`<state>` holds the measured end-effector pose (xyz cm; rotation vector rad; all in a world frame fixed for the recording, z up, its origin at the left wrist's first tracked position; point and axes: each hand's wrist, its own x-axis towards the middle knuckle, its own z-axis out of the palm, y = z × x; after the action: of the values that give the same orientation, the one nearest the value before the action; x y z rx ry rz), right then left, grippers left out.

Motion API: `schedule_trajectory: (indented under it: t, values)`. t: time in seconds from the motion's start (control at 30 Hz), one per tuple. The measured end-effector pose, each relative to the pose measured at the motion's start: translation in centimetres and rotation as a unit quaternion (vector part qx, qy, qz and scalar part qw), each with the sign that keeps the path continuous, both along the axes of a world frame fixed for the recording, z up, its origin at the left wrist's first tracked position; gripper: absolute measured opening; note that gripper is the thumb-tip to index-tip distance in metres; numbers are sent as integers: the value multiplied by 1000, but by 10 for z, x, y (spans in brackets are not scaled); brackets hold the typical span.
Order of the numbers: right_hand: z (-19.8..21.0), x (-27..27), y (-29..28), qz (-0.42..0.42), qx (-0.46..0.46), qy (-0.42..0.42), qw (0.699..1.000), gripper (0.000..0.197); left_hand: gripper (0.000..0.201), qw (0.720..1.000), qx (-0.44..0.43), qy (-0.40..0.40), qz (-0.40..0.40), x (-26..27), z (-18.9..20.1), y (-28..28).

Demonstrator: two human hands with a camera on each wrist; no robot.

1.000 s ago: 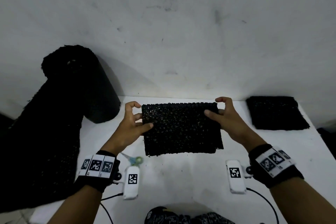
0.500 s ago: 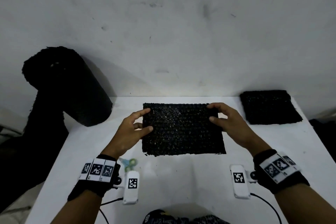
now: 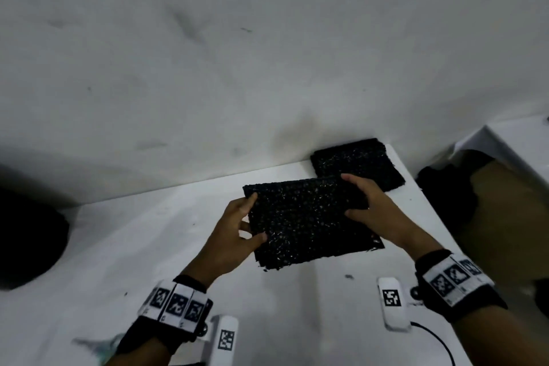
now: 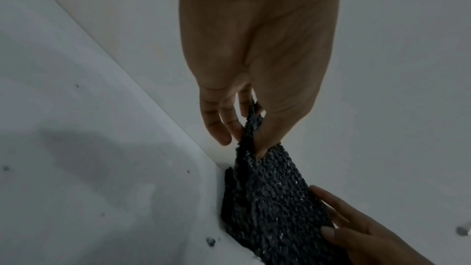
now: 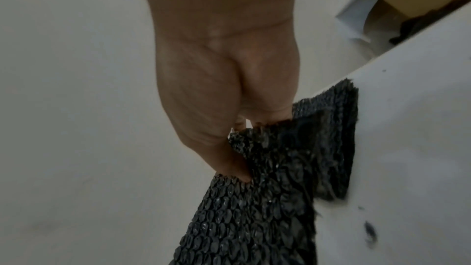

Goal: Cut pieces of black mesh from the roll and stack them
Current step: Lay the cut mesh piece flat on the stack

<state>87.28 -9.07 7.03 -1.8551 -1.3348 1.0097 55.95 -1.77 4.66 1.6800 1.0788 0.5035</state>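
Observation:
A cut rectangle of black mesh [image 3: 309, 223] hangs above the white table [image 3: 148, 246], held by its two short edges. My left hand [image 3: 237, 226] pinches its left edge, thumb on top and fingers below, as the left wrist view shows at the mesh piece [image 4: 265, 198]. My right hand [image 3: 368, 205] pinches the right edge, seen in the right wrist view on the mesh piece [image 5: 254, 219]. The held piece's far right corner overlaps the stack of cut mesh pieces [image 3: 359, 163] lying at the table's far right corner; the stack [image 5: 339, 148] shows below the held piece.
The dark mesh roll [image 3: 26, 241] stands at the left edge of the table. Scissors [image 3: 98, 345] lie blurred near my left wrist. Right of the table stands a cardboard box [image 3: 505, 217] with dark material. A grey wall rises behind the table.
Both hands have carried the mesh piece to the right, off the table's middle and up to the stack at the far right corner. The view has swung right too.

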Motion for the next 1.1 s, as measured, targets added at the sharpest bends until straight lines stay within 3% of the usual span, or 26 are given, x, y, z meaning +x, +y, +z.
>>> schedule_trajectory:
  t: [0.23,0.5,0.73,0.83,0.93,1.03,1.1]
  values:
    - [-31,119,48,-31,-23,-70,997,79,83,1000,-14,7,-19,134,-40,41]
    - [-79,209,120,-2,-35,-119,992,83,86,998,-9,51,-26,222,-84,101]
    - [-118,227,149,27,-52,-119,991,84,84,992,-30,119,-20,243,-118,126]
    - [-136,227,150,38,-72,-139,987,86,84,984,-60,157,-63,246,-125,130]
    - [-141,225,149,24,-95,-141,985,84,84,984,-67,151,-65,242,-127,130]
    - [-136,219,146,-4,-100,-208,973,81,84,990,15,136,12,237,-122,122]
    - [-131,209,143,-46,-37,-276,959,74,80,978,130,164,19,240,-110,114]
